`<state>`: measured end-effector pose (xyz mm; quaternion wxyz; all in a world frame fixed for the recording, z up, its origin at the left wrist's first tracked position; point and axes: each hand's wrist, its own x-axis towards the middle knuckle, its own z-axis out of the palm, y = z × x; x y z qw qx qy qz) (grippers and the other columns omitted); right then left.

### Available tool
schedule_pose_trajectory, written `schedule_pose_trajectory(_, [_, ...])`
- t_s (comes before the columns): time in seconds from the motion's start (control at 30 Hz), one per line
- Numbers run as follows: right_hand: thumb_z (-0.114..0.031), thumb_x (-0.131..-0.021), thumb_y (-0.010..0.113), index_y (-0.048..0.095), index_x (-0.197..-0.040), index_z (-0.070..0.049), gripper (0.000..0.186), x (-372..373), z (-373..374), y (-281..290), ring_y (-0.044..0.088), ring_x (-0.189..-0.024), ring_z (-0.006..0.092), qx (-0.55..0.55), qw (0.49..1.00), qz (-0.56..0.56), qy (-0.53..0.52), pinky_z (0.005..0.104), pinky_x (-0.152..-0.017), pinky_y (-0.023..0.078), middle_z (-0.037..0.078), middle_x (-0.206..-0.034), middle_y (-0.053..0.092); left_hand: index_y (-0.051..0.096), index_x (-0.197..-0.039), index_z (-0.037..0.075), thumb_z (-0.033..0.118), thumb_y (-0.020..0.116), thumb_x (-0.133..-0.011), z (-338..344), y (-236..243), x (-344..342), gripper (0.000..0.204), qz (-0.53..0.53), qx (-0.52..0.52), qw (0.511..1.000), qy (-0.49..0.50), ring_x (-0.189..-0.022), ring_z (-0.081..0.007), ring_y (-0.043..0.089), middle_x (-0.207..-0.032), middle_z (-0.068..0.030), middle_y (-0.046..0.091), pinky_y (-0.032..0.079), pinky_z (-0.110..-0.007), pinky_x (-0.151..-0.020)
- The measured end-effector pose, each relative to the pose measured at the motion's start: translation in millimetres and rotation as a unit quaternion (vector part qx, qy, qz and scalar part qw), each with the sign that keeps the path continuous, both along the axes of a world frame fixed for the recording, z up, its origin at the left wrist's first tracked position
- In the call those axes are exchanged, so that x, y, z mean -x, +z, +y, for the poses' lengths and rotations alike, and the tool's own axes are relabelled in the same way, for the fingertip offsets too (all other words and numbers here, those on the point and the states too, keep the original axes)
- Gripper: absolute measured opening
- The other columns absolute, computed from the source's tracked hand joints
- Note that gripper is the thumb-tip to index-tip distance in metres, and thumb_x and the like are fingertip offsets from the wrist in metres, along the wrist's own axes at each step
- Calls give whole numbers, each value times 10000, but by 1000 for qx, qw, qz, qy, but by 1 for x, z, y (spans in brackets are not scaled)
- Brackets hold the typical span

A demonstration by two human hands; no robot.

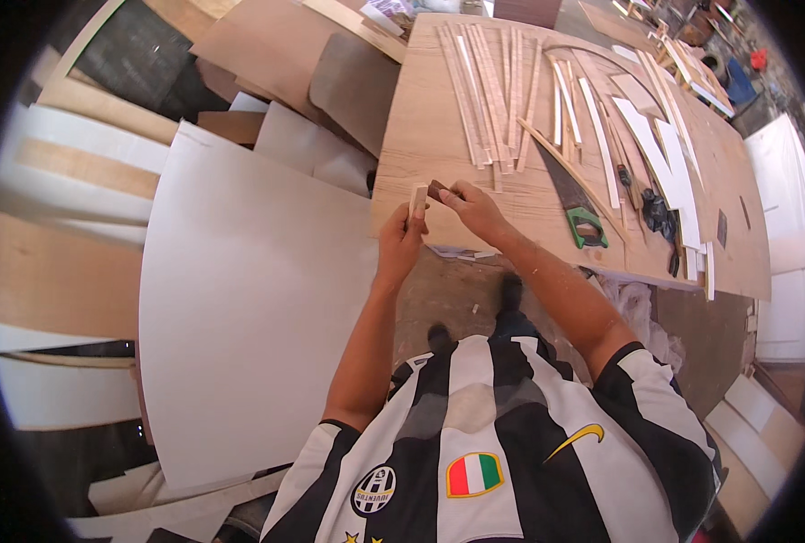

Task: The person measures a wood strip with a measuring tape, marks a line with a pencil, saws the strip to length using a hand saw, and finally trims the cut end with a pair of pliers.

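My left hand (402, 237) is closed around a small pale wood piece (418, 197), held upright above the table's near left edge. In my right hand (471, 210) the fingers pinch a small dark brown piece that looks like folded sandpaper (435, 189). Its end is right beside the top of the wood piece; whether the two touch I cannot tell. Both hands are in front of the plywood-topped table (406, 136). Past them lie several thin wood strips (484, 100) in a loose bunch. To the right of my right hand is a handsaw (587, 226) with a green handle.
White strips (642, 149), a screwdriver (625, 176) and a black bundle (658, 215) lie on the table's right side. A large white panel (249, 299) stands at my left, among stacked boards (68, 271). Clear plastic sheeting (633, 312) hangs below the table's front edge.
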<state>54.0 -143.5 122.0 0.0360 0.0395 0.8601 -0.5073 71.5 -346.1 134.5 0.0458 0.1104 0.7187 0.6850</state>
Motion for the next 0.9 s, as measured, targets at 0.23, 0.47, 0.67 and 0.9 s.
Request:
schedule_pose_trajectory(0.23, [-312,-1009,665,675,-1223,-21,362,19,110,-35,688,-1043,293,159,984,61,-55,424,-900,516,173,-1131,729,703,-1158,-13,422,547,-1108,133,-44,62,465,-29,81,995,-40,-700,-122,608,-827,-39,635,506,-283,-637])
schedule_pose_trajectory(0.47, [-187,-977,691,588,-1346,-74,399,44,278,-94,681,-1123,359,34,963,5,-268,471,-947,518,227,-1204,699,699,-1167,-26,491,583,-1080,285,-69,116,537,-135,77,987,-43,-703,-145,634,-844,-69,644,524,-283,-622])
schedule_pose_trajectory(0.67, [-159,-967,664,531,-1395,-110,451,57,420,-176,655,-1181,436,-23,911,-112,-396,519,-1008,501,309,-1260,664,705,-1086,-15,442,631,-1070,382,-84,141,463,-224,84,971,-14,-661,-125,620,-798,-56,643,523,-287,-603])
schedule_pose_trajectory(0.9, [-265,-933,714,488,-1456,-92,595,94,453,-194,524,-1316,479,-216,893,-131,-371,563,-1085,455,289,-1403,555,683,-1147,-23,449,642,-1064,405,-112,159,481,-248,72,966,28,-698,-119,639,-838,-67,679,528,-290,-608])
